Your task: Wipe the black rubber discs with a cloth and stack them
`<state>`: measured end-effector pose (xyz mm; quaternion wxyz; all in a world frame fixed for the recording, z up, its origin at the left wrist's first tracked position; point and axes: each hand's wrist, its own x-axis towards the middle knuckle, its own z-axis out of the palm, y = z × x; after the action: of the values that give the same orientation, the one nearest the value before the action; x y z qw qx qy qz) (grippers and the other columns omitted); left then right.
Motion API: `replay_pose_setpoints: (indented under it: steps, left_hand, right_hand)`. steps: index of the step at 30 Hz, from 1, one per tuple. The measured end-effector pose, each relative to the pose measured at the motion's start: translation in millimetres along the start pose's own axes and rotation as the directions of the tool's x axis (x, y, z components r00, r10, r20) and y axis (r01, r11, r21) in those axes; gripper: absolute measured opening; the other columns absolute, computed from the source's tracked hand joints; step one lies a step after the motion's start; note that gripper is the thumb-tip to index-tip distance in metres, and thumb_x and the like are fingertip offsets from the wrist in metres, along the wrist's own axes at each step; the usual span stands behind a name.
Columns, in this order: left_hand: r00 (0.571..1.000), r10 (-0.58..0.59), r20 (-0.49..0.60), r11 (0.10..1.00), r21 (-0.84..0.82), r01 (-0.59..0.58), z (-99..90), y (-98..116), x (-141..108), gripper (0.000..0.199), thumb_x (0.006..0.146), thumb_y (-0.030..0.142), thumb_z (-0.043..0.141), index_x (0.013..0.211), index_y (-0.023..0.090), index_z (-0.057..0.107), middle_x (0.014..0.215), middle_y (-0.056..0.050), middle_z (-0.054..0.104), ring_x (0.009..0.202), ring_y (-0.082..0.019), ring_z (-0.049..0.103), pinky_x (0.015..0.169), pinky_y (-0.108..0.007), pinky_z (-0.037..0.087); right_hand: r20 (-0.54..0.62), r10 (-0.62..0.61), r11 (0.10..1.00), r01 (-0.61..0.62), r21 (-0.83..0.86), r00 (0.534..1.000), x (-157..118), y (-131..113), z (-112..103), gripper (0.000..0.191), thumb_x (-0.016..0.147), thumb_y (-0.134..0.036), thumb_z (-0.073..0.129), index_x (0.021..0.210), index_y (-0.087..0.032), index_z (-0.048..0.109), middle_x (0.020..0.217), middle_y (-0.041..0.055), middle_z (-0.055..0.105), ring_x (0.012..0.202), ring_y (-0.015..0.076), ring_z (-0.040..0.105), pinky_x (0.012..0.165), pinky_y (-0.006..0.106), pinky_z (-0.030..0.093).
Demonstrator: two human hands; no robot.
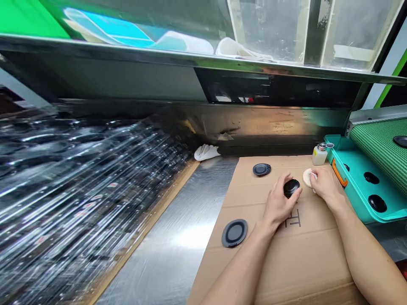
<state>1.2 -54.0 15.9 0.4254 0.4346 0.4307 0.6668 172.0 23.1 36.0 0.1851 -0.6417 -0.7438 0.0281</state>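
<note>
My left hand [277,201] is closed around a glossy black round part [291,188], thumb on one side and fingers on the other, over the cardboard. To its right, my right hand [326,183] pinches a small white cloth [314,175] at the edge of a round cream-coloured pad [307,178]. Whether the fingers also grip the pad, I cannot tell. Beyond my left hand lies a dark round lid-like piece [262,169]. A larger grey ringed disc [234,233] lies left of my left forearm.
A cardboard sheet [305,262] covers the metal bench [165,254]. A small dispenser bottle [319,154] stands beside a teal bin [365,214] holding several black parts. A green conveyor belt [381,140] runs at right. Plastic-wrapped trays [95,203] fill the left; a white glove [206,152] lies behind.
</note>
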Motion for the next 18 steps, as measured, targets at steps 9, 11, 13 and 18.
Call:
replay_pose_setpoints:
  steps: [9,11,13,18]
  left_hand:
    - [0.992,0.021,-0.125,0.871,0.490,0.043,-27.6,-12.9,14.6,0.020,0.075,0.037,0.078,0.065,0.026,0.065,0.071,-0.007,0.059,0.099,-0.029,0.058,0.085,-0.031,0.041]
    - [0.988,0.078,-0.132,0.827,0.562,0.009,-27.3,-13.8,13.9,0.016,0.073,0.037,0.079,0.071,0.025,0.068,0.087,-0.011,0.062,0.113,-0.034,0.051,0.096,-0.036,0.040]
    - [0.987,0.098,-0.128,0.775,0.632,0.005,-26.2,-11.9,10.2,0.023,0.072,0.042,0.078,0.085,0.024,0.070,0.101,-0.014,0.062,0.119,-0.037,0.047,0.104,-0.043,0.035]
    - [0.997,-0.007,0.072,0.652,0.756,-0.050,-31.1,-2.9,-9.9,0.048,0.062,0.042,0.084,0.104,0.025,0.069,0.113,-0.015,0.064,0.115,-0.038,0.051,0.104,-0.046,0.035]
  right_hand:
    - [0.023,-0.085,0.982,0.088,-0.168,0.996,-5.8,-5.9,11.3,0.037,0.095,-0.048,0.051,0.112,-0.022,0.070,0.110,0.0153,0.067,0.107,0.0315,0.056,0.087,0.040,0.038]
    - [0.068,-0.070,0.981,0.081,-0.178,0.995,-6.5,-6.6,14.0,0.036,0.094,-0.046,0.053,0.114,-0.021,0.068,0.109,0.0160,0.068,0.106,0.0313,0.057,0.086,0.039,0.038]
    - [0.067,-0.055,0.981,0.067,-0.184,0.996,-5.9,-5.2,14.0,0.033,0.093,-0.042,0.053,0.111,-0.020,0.069,0.107,0.0161,0.069,0.104,0.0307,0.059,0.085,0.039,0.037]
    - [-0.022,-0.026,0.990,0.022,-0.137,0.999,-2.2,-3.4,8.3,0.029,0.088,-0.037,0.055,0.106,-0.019,0.069,0.101,0.0140,0.069,0.099,0.0299,0.060,0.084,0.038,0.037]
